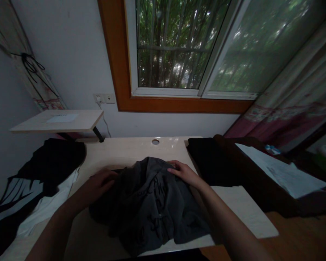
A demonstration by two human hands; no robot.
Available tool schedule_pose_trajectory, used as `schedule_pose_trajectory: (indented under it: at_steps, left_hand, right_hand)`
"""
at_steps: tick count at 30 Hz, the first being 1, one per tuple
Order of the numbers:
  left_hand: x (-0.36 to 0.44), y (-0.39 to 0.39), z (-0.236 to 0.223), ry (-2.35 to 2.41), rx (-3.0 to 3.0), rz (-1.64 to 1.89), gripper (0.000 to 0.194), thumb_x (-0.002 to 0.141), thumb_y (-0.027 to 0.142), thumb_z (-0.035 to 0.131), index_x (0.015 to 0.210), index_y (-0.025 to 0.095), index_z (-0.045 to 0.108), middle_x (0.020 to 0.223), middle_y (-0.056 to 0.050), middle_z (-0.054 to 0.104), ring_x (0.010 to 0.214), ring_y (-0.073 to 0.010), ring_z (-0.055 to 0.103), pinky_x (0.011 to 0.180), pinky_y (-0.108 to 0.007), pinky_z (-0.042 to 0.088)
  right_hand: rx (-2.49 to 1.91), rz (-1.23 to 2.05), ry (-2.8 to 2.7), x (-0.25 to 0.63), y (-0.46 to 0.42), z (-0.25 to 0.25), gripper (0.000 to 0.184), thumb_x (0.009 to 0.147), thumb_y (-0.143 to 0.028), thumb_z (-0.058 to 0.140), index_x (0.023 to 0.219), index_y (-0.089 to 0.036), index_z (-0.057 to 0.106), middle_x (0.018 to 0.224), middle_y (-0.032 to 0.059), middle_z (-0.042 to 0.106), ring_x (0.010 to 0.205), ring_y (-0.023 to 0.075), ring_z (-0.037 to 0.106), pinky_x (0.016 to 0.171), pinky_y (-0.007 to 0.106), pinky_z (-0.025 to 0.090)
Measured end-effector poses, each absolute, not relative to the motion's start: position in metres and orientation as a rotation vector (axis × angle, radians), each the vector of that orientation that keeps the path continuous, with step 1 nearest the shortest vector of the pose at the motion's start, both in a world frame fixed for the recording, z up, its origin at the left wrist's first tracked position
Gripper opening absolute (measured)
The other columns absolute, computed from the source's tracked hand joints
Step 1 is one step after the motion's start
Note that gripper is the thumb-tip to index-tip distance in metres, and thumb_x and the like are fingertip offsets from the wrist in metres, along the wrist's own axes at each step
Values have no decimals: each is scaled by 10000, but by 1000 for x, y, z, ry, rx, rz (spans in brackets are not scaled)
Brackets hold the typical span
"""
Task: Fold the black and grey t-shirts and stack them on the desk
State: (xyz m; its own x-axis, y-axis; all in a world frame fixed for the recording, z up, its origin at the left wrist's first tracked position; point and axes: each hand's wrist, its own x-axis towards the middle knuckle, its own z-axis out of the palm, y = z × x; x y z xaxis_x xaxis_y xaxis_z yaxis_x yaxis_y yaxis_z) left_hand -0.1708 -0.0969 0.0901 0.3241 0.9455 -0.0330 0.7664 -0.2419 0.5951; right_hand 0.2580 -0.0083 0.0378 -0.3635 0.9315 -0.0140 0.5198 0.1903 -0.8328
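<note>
A crumpled dark grey garment (163, 206) with black lettering lies bunched up on the pale wooden desk (119, 148). Its exact kind cannot be made out in the folds. At its left side my left hand (104, 181) has curled fingers closed on the dark cloth, with the fingertips partly lost in shadow. My right hand (184, 173) is at the far right edge of the garment, thumb on the near side and fingers behind, with cloth between them.
Black clothing with a white print (24, 192) and white cloth (53, 206) lie on the left. A folded black cloth (206, 156) sits at the right. A raised shelf (84, 121) stands back left. Beyond are a window (176, 47) and a paper-like sheet (277, 168).
</note>
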Motion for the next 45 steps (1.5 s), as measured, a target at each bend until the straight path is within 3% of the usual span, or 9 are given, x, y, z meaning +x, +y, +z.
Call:
schedule_pose_trajectory:
  at_steps: [3, 6, 11, 16, 20, 26, 33, 39, 45]
  left_hand:
    - [-168, -84, 76, 1528, 2290, 502, 437, 932, 282, 485, 1351, 256, 606, 1423, -83, 601, 1349, -264, 505, 1172, -479, 366]
    - [-161, -74, 62, 1557, 2356, 388, 525, 896, 238, 512, 1418, 264, 566, 1520, -84, 528, 1428, -278, 427, 1202, -503, 324]
    - [-161, -62, 50, 1605, 2325, 304, 539, 904, 263, 525, 1442, 255, 545, 1401, -98, 623, 1292, -268, 544, 1143, -462, 386]
    - [-180, -60, 47, 1593, 2313, 364, 376, 921, 265, 488, 1241, 259, 686, 1220, -75, 711, 1144, -247, 614, 1067, -425, 446]
    - [-213, -60, 53, 1831, 2222, 603, 335, 934, 350, 452, 1138, 235, 692, 1125, -74, 697, 1061, -237, 645, 1006, -394, 491]
    - [-277, -69, 64, 2456, 1884, 943, 405, 950, 424, 423, 1202, 168, 612, 1147, -107, 624, 1105, -293, 600, 1006, -457, 493]
    - [-270, -81, 63, 2697, 1889, 916, 546, 897, 342, 481, 1406, 142, 485, 1202, -169, 561, 1244, -373, 471, 1029, -555, 443]
    - [-226, -56, 63, 2305, 2331, 859, 316, 935, 308, 454, 1137, 220, 681, 1177, -120, 643, 1298, -313, 491, 1165, -501, 331]
    - [-170, -19, 58, 1802, 2526, 611, 268, 958, 318, 494, 1114, 222, 690, 1111, -88, 695, 1126, -268, 582, 1065, -428, 422]
  right_hand:
    - [-1353, 1299, -1944, 276, -12, 40, 459, 801, -617, 699, 963, -188, 717, 889, 28, 720, 848, 229, 660, 796, 329, 515]
    - [-1346, 1402, -1814, 288, -15, 43, 458, 780, -636, 707, 832, -186, 643, 764, -1, 654, 740, 190, 615, 686, 286, 489]
    - [-1344, 1234, -1550, 298, -10, 52, 411, 832, -619, 643, 917, -224, 570, 807, -13, 623, 720, 169, 582, 653, 268, 472]
    - [-1365, 1019, -1542, 307, 6, 71, 335, 849, -539, 634, 984, -235, 595, 883, 4, 657, 810, 198, 615, 720, 292, 498]
    - [-1383, 827, -1649, 319, 26, 85, 327, 842, -514, 645, 998, -227, 650, 943, 37, 697, 906, 234, 636, 816, 337, 510]
    - [-1393, 581, -1588, 330, 50, 92, 357, 839, -518, 650, 1040, -224, 682, 1059, 74, 726, 1015, 266, 645, 963, 409, 480]
    - [-1432, 577, -1700, 330, 46, 83, 334, 830, -483, 652, 1036, -223, 696, 1044, 69, 735, 1003, 269, 658, 954, 415, 491]
    - [-1531, 629, -1801, 332, 40, 80, 416, 806, -482, 695, 1131, -223, 721, 1091, 85, 754, 1009, 296, 684, 944, 429, 503]
    - [-1631, 586, -1885, 333, 36, 85, 403, 841, -585, 655, 984, -225, 765, 971, 88, 774, 941, 310, 698, 846, 390, 510]
